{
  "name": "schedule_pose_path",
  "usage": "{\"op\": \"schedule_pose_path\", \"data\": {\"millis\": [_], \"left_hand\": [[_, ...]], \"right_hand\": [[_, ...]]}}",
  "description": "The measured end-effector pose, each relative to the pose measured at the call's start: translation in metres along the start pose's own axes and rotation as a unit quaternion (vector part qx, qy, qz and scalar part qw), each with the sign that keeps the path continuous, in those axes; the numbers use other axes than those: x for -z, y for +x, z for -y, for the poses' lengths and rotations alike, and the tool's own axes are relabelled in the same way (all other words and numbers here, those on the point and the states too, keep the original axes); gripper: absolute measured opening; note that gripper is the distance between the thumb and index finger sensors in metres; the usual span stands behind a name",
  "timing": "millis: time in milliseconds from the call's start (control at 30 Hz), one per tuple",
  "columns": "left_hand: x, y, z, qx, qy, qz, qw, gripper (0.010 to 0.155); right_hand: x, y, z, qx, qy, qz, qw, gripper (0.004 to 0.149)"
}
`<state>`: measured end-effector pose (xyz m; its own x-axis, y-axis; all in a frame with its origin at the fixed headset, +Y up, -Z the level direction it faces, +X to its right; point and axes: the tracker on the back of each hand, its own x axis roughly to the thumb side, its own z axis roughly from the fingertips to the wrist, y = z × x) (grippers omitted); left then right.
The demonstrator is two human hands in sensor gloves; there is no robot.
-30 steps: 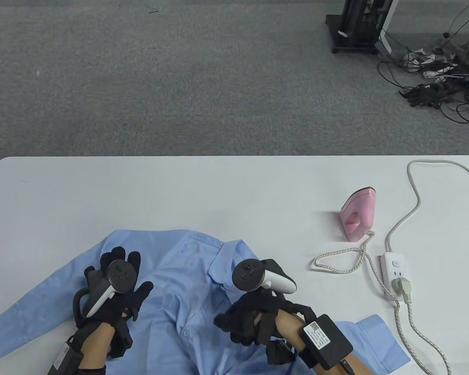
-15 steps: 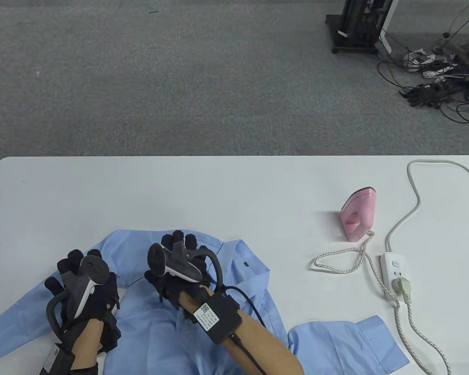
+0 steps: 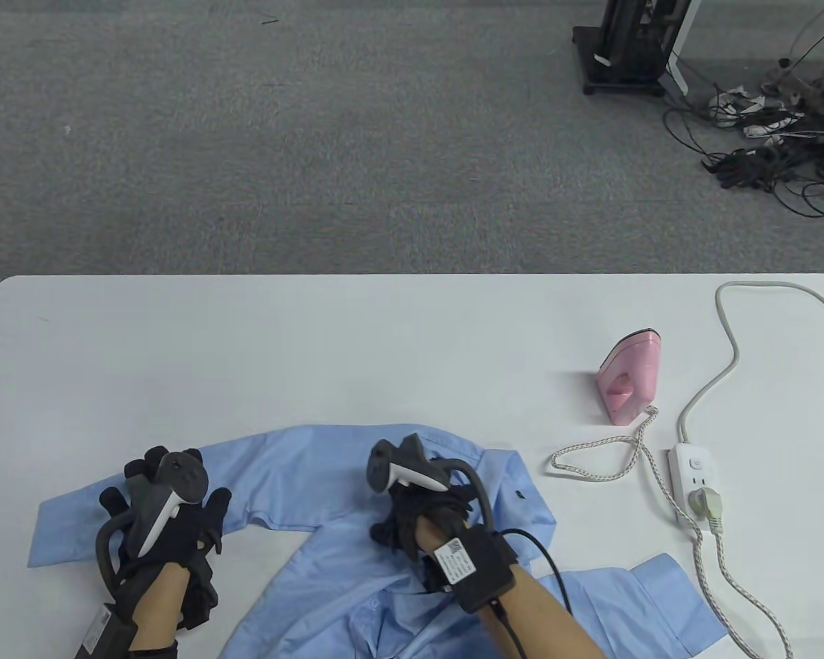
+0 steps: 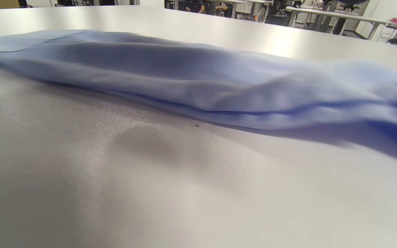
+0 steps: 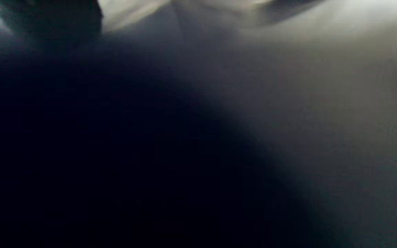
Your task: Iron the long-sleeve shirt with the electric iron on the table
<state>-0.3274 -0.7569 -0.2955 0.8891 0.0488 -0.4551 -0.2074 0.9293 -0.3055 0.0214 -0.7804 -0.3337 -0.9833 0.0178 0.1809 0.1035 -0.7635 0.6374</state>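
While lying rumpled along near table (image 3: pixel 316 343) edge, light blue shirt (image 3: pixel 329 473) spread from left sleeve (image 3: pixel 69 528) across to right cuff (image 3: pixel 666 597), body bunched in middle, collar area under right hand. Left hand (image 3: pixel 168 522) flat on left sleeve/shoulder area, fingers (image 3: pixel 152 461) spread apart, pressing cloth, not pinching. Right hand (image 3: pixel 419 511) on upper body of shirt near collar, fingers curled down into fabric; whether pinching cloth or just pressing, cannot tell, tracker hides fingertips. Pink iron (image 3: pixel 628 384) standing on its heel, right side of table, well apart from shirt and both hands, untouched. Braided iron cord (image 3: pixel 611 460) looped on table, running to white power strip (image 3: pixel 693 480), plugged in; grey strip cable (image 3: pixel 728 329) curving off far right edge. Left wrist view: blue shirt fold (image 4: pixel 198 89) low across white table (image 4: pixel 150 189), slightly blurred, no fingers seen. Right wrist view: dark and blurred, nothing readable.
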Motion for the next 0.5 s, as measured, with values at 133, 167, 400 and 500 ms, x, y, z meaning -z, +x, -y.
{"op": "schedule_pose_path", "data": {"millis": [133,167,400,500], "left_hand": [[0.007,-0.002,0.007,0.019,-0.025,-0.007,0.999,0.073],[0.009,-0.003,0.008,0.021,-0.03,-0.011,0.999,0.072],[0.031,-0.029,0.008,-0.044,-0.036,-0.021,0.998,0.07],[0.035,-0.025,0.012,-0.029,-0.057,-0.02,0.998,0.069]], "right_hand": [[-0.024,-0.063,-0.018,0.023,-0.014,-0.02,0.999,0.093],[-0.029,-0.081,-0.023,0.043,-0.021,-0.021,0.999,0.092],[-0.06,-0.127,-0.021,0.099,-0.11,-0.035,0.988,0.074],[-0.07,-0.124,-0.008,0.151,-0.248,-0.02,0.957,0.077]]}}
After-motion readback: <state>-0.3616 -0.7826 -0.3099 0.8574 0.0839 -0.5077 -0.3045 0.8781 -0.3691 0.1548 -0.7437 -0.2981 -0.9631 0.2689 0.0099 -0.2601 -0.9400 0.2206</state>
